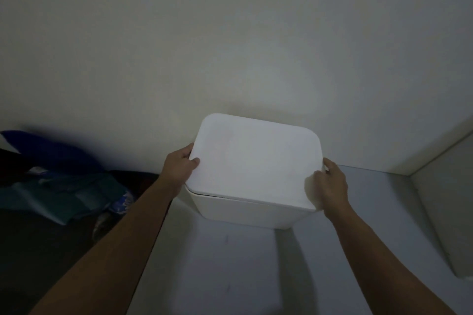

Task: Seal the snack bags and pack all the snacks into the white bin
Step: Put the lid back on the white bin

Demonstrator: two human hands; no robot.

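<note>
While the white bin stands on the pale table against the wall, we grip its lid at both edges — our left hand and our right hand, thumbs curled on top.

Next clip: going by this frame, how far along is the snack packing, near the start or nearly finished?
Nearly finished, it seems. No snack bags lie loose on the table, so packing looks done, though the bin's inside is hidden. In hand: the left hand and right hand grip the lid at opposite edges on the white bin. A seam shows along the front, so pressing it fully shut may remain.
</note>
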